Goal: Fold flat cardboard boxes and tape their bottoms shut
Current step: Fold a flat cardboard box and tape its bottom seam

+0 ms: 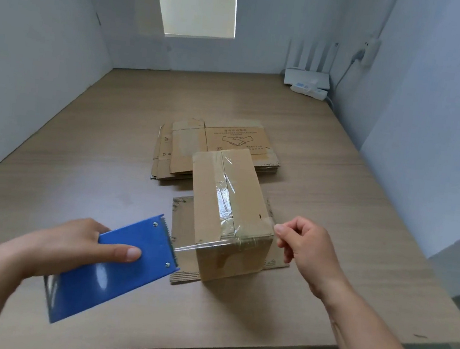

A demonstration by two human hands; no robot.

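Note:
A folded cardboard box [229, 212] stands bottom-up on the table, its open flaps spread flat under it. Clear tape runs along its top seam and down the near face. My left hand [73, 244] grips a blue tape dispenser [114, 267] to the box's lower left. A strip of clear tape [201, 246] stretches from the dispenser's toothed edge to the box's near corner. My right hand [304, 248] is at the box's near right corner with its fingers curled, the thumb tip touching the box edge. Behind the box lies a stack of flat cardboard boxes [214, 149].
The wooden table [79, 154] is walled by white panels on the left, back and right. A white router with antennas [307, 77] and a power strip [310, 91] sit in the far right corner. The table's front edge runs just below my forearms.

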